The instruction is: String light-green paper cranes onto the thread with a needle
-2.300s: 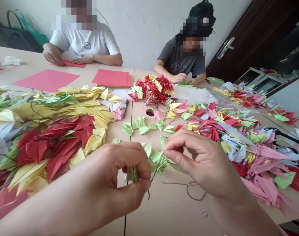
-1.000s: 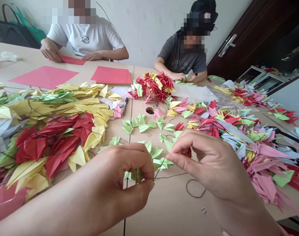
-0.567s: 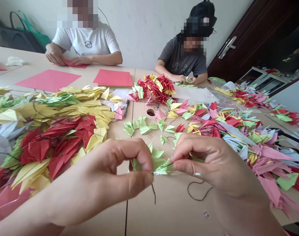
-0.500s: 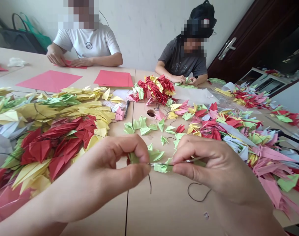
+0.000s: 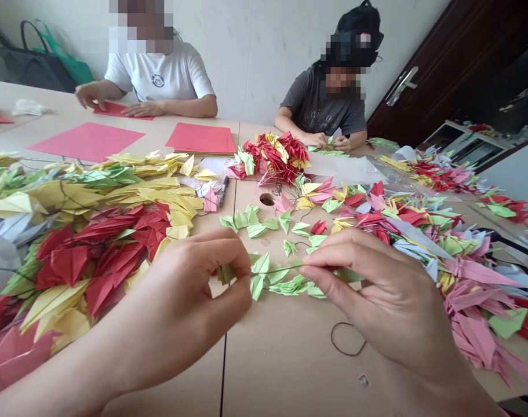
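My left hand (image 5: 203, 278) is closed in a pinch, with a green folded paper crane (image 5: 224, 274) partly showing behind its curled fingers. From it a dark thread (image 5: 281, 269) runs taut to my right hand (image 5: 354, 278), whose thumb and fingertips pinch the thread; any needle there is hidden. Below the thread lie several loose green paper cranes (image 5: 290, 285) on the tan table (image 5: 281, 359). A loop of dark thread (image 5: 348, 352) rests on the tabletop under my right hand.
Heaps of strung paper cranes lie left (image 5: 111, 231) and right (image 5: 472, 266). Across the table, a person in white (image 5: 168, 75) handles red paper beside a red paper stack (image 5: 200, 139); another in dark grey (image 5: 324, 110) holds green pieces. A pen (image 5: 224, 191) lies mid-table.
My hands have moved apart, and more dark thread shows stretched between them. The thread end hanging under my left hand is out of sight. Across the table, one person's hand has shifted left.
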{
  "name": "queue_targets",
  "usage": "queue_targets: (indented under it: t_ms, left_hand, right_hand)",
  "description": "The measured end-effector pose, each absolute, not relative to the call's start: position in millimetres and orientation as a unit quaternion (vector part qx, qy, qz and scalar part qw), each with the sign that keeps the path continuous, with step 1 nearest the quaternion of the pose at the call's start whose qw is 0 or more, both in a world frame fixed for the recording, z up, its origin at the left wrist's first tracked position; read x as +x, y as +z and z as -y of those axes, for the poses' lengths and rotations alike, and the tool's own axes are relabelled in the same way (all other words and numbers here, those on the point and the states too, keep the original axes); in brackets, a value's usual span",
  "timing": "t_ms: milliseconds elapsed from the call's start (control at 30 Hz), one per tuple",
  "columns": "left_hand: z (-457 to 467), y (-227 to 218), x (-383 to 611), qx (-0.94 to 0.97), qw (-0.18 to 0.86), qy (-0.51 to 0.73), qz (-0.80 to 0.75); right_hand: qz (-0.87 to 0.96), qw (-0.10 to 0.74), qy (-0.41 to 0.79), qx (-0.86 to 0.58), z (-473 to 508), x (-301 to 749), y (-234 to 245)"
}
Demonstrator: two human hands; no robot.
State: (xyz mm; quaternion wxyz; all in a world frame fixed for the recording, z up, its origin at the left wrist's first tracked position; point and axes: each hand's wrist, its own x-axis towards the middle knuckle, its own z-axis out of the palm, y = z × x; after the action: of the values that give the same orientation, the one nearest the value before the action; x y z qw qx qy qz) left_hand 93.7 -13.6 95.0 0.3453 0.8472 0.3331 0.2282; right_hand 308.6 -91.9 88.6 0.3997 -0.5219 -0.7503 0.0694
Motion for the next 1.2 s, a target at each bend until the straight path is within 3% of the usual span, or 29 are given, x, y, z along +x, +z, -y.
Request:
queue_targets:
  t_ms: [400,600,767,933,1067,1200]
  left_hand:
    - [15,83,81,0.832,0.482,0.121,-0.246]
    - [25,83,85,0.829,0.507,0.139,-0.193]
    - [23,88,88,0.771,0.531,0.204,-0.286]
    - [18,95,91,0.79,0.407,0.277,-0.366]
    - [15,96,96,0.839,0.342,0.245,-0.346]
    - [13,94,92,0.855,0.396,0.167,-0.292]
  right_hand:
    - [0.691,0.408,0.311,-0.509,83,317,94]
    - [0.697,0.387,0.299,-0.524,80,307,83]
    - [0.727,0.356,0.287,-0.513,82,304,82]
    - [0.743,0.369,0.227,-0.511,91,307,92]
    - [0.746,0.383,0.182,-0.514,94,310,94]
    - [0.739,0.382,0.179,-0.526,89,313,94]
